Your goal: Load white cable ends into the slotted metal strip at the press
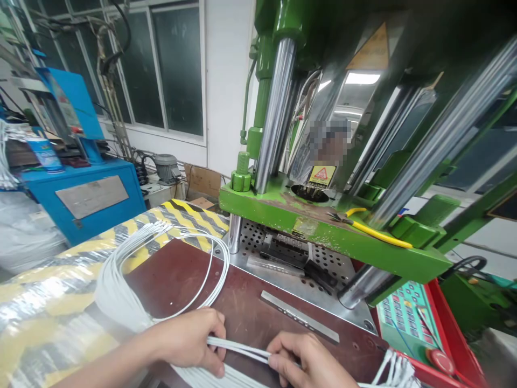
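My left hand (189, 339) is closed in a pinch on a few white cables (238, 347) at the near edge of the brown worktable (242, 302). My right hand (307, 361) grips the same cables a short way to the right, fingers curled over them. A thick bundle of white cables (117, 275) loops from the left over the yellow-and-black striped cover and runs under my hands. More white cable ends (398, 372) fan out at the lower right.
A green press machine (323, 226) with chrome columns stands right behind the table, its mould block (291, 250) below the platen. Yellow-handled pliers (371, 229) lie on the platen. A red control panel (412, 318) sits at right, a blue machine (84, 194) at left.
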`<move>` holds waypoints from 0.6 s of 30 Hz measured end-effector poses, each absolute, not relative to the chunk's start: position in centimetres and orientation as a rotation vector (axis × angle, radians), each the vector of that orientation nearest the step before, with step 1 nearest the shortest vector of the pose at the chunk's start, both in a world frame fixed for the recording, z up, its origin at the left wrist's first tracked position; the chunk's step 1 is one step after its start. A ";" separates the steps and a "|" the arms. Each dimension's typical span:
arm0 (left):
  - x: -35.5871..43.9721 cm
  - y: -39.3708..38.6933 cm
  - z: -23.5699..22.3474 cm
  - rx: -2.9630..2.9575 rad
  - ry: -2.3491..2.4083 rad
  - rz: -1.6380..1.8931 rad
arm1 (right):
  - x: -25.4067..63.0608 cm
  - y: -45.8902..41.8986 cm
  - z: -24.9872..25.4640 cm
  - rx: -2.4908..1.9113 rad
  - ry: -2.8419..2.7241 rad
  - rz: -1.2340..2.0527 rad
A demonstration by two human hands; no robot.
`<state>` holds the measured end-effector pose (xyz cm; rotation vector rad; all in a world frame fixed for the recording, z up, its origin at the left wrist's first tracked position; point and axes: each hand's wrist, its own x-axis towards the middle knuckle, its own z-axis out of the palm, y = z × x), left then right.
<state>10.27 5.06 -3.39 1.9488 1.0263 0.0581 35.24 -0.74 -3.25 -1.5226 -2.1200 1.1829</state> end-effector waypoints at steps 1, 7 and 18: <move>10.3 5.1 -3.5 1.989 1.015 0.054 | 35.3 -0.7 -3.3 -1.513 -2.095 1.194; 10.2 5.1 -3.6 2.052 0.964 0.070 | 35.6 -1.0 -3.5 -1.607 -2.176 1.050; 9.4 4.7 -1.5 2.008 1.052 0.085 | 34.8 -1.2 -4.0 -1.673 -2.316 0.781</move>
